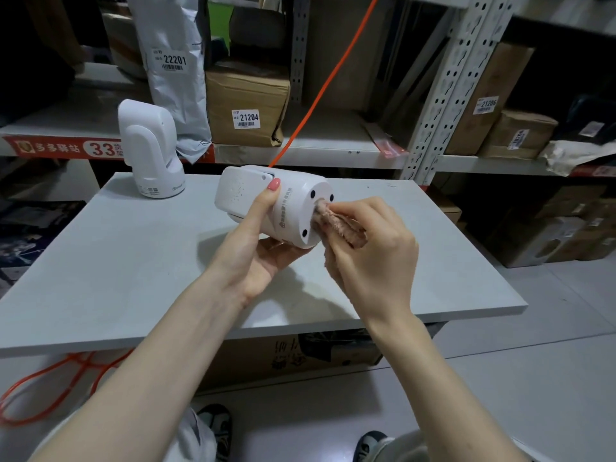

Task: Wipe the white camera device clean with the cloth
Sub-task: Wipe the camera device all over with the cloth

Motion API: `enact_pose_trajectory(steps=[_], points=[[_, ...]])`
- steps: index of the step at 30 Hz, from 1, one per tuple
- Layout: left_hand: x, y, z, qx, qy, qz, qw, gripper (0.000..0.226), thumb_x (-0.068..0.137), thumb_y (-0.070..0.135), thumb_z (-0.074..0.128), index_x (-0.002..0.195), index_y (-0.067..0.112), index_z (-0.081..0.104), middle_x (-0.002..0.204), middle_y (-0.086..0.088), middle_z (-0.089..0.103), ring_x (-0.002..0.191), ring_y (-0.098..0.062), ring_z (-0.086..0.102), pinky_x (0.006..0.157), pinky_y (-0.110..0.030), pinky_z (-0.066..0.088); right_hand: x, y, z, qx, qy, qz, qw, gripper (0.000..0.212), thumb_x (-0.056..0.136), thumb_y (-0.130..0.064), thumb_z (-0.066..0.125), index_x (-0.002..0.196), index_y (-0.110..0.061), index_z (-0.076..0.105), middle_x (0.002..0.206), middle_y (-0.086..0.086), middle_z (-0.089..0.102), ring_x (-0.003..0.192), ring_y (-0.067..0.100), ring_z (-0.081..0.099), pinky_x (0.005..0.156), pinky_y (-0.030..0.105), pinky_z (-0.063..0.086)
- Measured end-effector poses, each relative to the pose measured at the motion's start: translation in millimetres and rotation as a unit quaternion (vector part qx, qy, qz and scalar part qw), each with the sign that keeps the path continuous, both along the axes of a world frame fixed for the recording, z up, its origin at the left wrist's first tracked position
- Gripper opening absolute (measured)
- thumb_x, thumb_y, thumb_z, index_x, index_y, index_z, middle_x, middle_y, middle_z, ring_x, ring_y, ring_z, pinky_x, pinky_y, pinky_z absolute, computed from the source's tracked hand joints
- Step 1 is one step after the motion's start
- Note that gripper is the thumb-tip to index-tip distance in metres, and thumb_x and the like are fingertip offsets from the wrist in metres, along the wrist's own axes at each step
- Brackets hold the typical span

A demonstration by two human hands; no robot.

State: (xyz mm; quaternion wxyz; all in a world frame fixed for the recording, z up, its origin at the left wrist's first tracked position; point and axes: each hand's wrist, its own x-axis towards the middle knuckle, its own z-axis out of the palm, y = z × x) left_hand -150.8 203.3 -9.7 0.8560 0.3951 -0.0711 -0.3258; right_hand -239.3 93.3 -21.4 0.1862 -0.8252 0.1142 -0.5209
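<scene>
The left hand (256, 258) grips a white camera (273, 205) from below and holds it up above the grey desk (116, 261), tipped on its side so that its round base faces right toward the other hand. The thumb lies across the side of the camera body, and the fingers curl under it. The base shows three small dark feet around its edge.

The right hand (373, 258) pinches a brownish-pink cloth (336, 221) between thumb and fingers, bunched into a narrow roll. The tip of the cloth presses against the middle of the camera's base.

A second white camera (150, 148) stands upright near the far left corner of the desk, well apart from the hands.

Behind the desk runs a metal shelf (333, 155) with brown boxes (246, 101) and a grey mailing bag (170, 61), each carrying a numbered label. An orange cable (323, 85) slants down across the shelf behind the held camera, and more orange cable loops on the floor at lower left. A cardboard box (283, 358) sits under the desk, and the person's shoes show at the bottom edge.
</scene>
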Motion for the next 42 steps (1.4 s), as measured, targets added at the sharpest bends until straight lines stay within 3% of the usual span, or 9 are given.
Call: enact_pose_trajectory(steps=[5, 7, 10, 16, 21, 25, 34, 39, 42], points=[[-4.3, -5.8, 1.5, -0.016, 0.003, 0.002, 1.000, 0.028, 0.078, 0.032, 0.068, 0.096, 0.011, 0.062, 0.079, -0.008, 0.068, 0.082, -0.024, 0.067, 0.067, -0.037, 0.062, 2.0, 8.5, 10.0, 0.337, -0.064, 0.111, 0.933, 0.010, 0.081, -0.015, 0.078, 0.089, -0.021, 0.074, 0.085, -0.006, 0.074, 0.085, 0.008, 0.069, 0.079, 0.032, 0.057], [-4.6, -5.4, 2.4, -0.011, -0.002, 0.014, 1.000, 0.030, 0.075, 0.033, 0.069, 0.095, 0.011, 0.064, 0.082, -0.008, 0.068, 0.079, -0.021, 0.067, 0.061, -0.034, 0.060, 1.3, 9.5, 10.0, 0.378, -0.051, 0.145, 0.913, 0.012, 0.081, -0.012, 0.077, 0.088, -0.020, 0.074, 0.085, -0.005, 0.075, 0.085, 0.010, 0.070, 0.080, 0.030, 0.057], [-1.1, -1.8, 1.9, -0.002, -0.007, 0.034, 0.999, 0.030, 0.078, 0.034, 0.068, 0.097, 0.012, 0.064, 0.095, -0.012, 0.067, 0.088, -0.025, 0.066, 0.065, -0.036, 0.061, -0.1, 10.1, 9.6, 0.303, -0.008, 0.174, 0.937, 0.012, 0.080, -0.011, 0.078, 0.091, -0.016, 0.073, 0.088, -0.002, 0.073, 0.086, 0.008, 0.069, 0.078, 0.024, 0.055], [2.2, 6.9, 3.4, -0.011, -0.001, 0.023, 1.000, 0.043, 0.076, 0.035, 0.068, 0.111, 0.011, 0.060, 0.095, -0.012, 0.066, 0.102, -0.033, 0.066, 0.077, -0.045, 0.060, 0.7, -1.8, -0.5, -0.048, -0.008, 0.042, 0.998, 0.011, 0.079, -0.017, 0.079, 0.088, -0.018, 0.074, 0.086, -0.002, 0.068, 0.078, 0.022, 0.062, 0.054, 0.039, 0.049], [-0.3, 4.4, 4.4, -0.027, 0.019, -0.011, 0.999, 0.065, 0.067, 0.039, 0.070, 0.122, 0.007, 0.058, 0.099, -0.012, 0.067, 0.096, -0.030, 0.068, 0.070, -0.040, 0.061, 1.9, 9.0, 9.0, 0.199, -0.083, 0.090, 0.972, 0.009, 0.083, -0.016, 0.076, 0.091, -0.019, 0.073, 0.088, -0.004, 0.070, 0.086, 0.011, 0.066, 0.075, 0.033, 0.054], [-1.7, 0.2, 1.0, -0.020, 0.022, 0.005, 1.000, 0.043, 0.070, 0.037, 0.069, 0.103, 0.011, 0.062, 0.082, -0.007, 0.069, 0.078, -0.021, 0.068, 0.059, -0.031, 0.058, 3.5, 15.9, 7.0, 0.322, -0.067, 0.157, 0.931, 0.012, 0.083, -0.012, 0.076, 0.090, -0.020, 0.072, 0.088, -0.005, 0.072, 0.089, 0.011, 0.068, 0.082, 0.034, 0.056], [7.4, 7.4, -0.4, -0.012, 0.016, 0.045, 0.999, 0.062, 0.063, 0.038, 0.071, 0.119, 0.015, 0.055, 0.108, -0.014, 0.063, 0.103, -0.031, 0.065, 0.074, -0.044, 0.060, -3.5, -8.3, 3.2, 0.140, 0.052, 0.169, 0.974, 0.016, 0.073, -0.024, 0.075, 0.087, -0.030, 0.072, 0.079, -0.025, 0.064, 0.088, 0.011, 0.063, 0.075, 0.024, 0.050], [16.1, 9.8, 1.0, 0.002, -0.006, 0.070, 0.998, 0.051, 0.063, 0.040, 0.070, 0.108, 0.018, 0.060, 0.104, -0.009, 0.065, 0.103, -0.027, 0.063, 0.079, -0.043, 0.059, -7.1, -31.7, -5.8, 0.061, 0.097, 0.132, 0.985, 0.008, 0.082, -0.024, 0.071, 0.089, -0.028, 0.072, 0.082, -0.028, 0.063, 0.096, 0.012, 0.056, 0.072, 0.037, 0.054], [21.2, 10.5, -1.0, 0.004, -0.005, 0.095, 0.995, 0.032, 0.076, 0.038, 0.068, 0.101, 0.020, 0.060, 0.100, -0.008, 0.065, 0.100, -0.026, 0.063, 0.078, -0.043, 0.058, -4.9, -32.3, -14.5, -0.047, 0.137, 0.116, 0.983, 0.033, 0.082, -0.046, 0.051, 0.089, -0.023, 0.073, 0.090, -0.018, 0.069, 0.094, 0.008, 0.049, 0.058, 0.038, 0.053]])
